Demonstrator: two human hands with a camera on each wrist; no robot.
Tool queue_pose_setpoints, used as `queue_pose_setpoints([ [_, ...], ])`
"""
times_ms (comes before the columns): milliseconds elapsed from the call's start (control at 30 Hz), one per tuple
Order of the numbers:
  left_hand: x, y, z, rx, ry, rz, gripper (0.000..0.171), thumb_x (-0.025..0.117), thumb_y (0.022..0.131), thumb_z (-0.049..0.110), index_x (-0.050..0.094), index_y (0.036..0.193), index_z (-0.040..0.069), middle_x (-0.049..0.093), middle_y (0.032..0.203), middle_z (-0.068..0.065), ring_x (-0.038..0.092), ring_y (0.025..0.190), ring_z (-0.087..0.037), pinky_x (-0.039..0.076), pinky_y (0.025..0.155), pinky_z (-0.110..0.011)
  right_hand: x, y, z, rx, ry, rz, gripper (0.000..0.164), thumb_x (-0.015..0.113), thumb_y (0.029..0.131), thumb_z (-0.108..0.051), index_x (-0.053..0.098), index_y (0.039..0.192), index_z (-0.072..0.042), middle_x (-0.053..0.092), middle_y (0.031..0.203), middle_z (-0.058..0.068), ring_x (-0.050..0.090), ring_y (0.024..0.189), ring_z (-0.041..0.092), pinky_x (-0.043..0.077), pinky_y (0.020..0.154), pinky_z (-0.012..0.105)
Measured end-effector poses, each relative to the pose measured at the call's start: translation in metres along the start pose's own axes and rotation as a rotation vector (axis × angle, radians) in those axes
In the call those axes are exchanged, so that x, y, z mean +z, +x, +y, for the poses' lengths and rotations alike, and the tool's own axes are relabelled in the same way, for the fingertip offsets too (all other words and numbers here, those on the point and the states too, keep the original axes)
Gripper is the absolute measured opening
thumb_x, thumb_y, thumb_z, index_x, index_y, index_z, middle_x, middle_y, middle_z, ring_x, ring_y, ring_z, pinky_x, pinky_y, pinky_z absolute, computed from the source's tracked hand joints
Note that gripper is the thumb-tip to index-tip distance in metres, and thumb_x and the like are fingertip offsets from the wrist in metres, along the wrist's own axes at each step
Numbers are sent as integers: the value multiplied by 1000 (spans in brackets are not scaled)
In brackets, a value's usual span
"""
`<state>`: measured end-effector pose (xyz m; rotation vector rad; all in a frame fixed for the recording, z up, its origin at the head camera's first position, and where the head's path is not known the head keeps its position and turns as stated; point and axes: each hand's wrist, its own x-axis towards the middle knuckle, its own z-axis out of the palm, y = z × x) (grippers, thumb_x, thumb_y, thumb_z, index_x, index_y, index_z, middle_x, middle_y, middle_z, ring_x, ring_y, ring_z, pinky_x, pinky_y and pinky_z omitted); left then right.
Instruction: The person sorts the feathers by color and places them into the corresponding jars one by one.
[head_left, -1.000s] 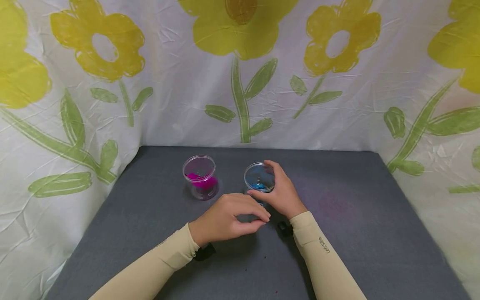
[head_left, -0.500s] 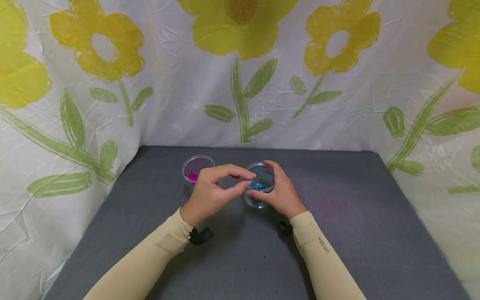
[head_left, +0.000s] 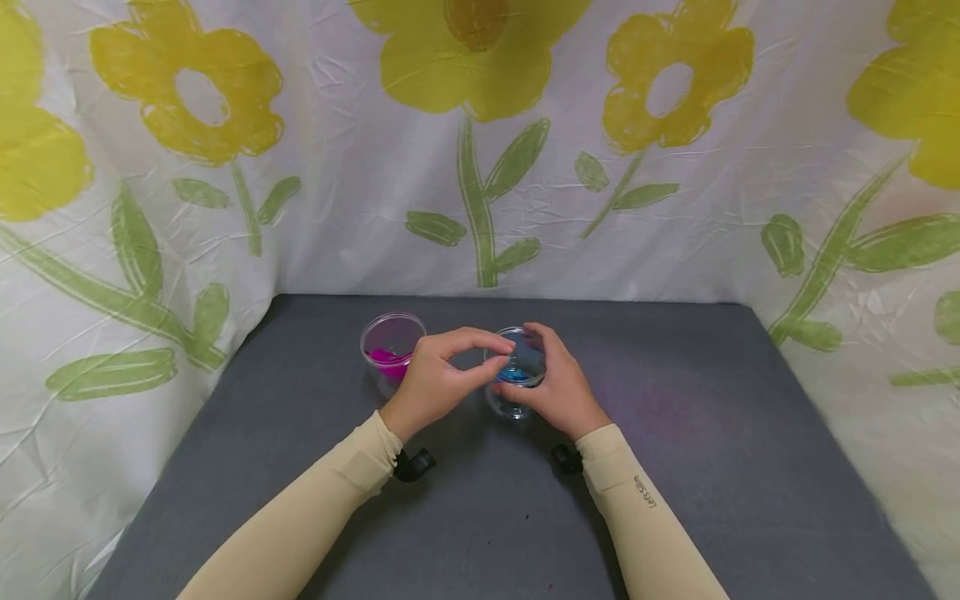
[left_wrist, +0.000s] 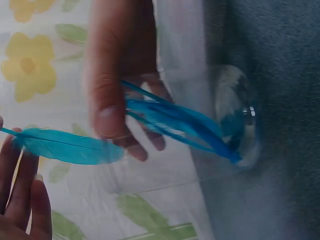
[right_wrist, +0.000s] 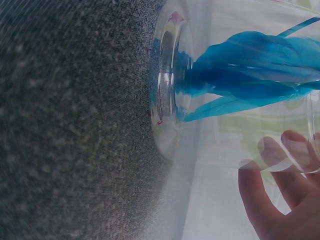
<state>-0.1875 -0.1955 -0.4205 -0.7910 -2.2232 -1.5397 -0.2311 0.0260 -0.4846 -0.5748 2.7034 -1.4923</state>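
Note:
My right hand [head_left: 558, 387] grips a clear plastic cup [head_left: 508, 406] by its side, near the rim. The thumb lies on the near side and the fingers on the far side. Inside are blue feathers [right_wrist: 250, 75], leaning against the wall. At the left of the rim, my left hand [head_left: 438, 371] pinches a single light-blue feather [left_wrist: 65, 145] by its quill; its vane points toward the cup. In the head view that feather barely shows behind the fingertips. The cup stands upright on the table.
Another clear cup [head_left: 393, 320] with magenta contents [head_left: 386, 358] stands to the left, partly hidden by my left hand. A dark grey cloth [head_left: 675, 500] covers the table. A white flower-printed curtain [head_left: 345, 242] rises at the back and sides. Tiny specks dot the cloth in front.
My left hand has risen from in front of the cup to its rim, then shifted slightly right. The right hand keeps its grip on the cup.

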Motion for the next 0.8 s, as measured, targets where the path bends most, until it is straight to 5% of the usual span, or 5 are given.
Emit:
queue_pose_setpoints([
  [433,5,-14,-15,-95,247,-1,22,81,98,19,83,120,21,75,137,6,67,133,-14,55,115,-46,-1,-4,-1,-13,8,-5,110,91,78,-65,34,165,-28,51,161,6,52,150,28,50,117,61],
  [800,-2,-32,-8,-4,315,74,17,79,99,14,83,114,20,78,129,7,70,124,-14,61,100,-36,-17,-11,13,-8,11,-39,120,89,79,-66,23,170,-26,44,167,6,46,156,28,43,124,59],
])
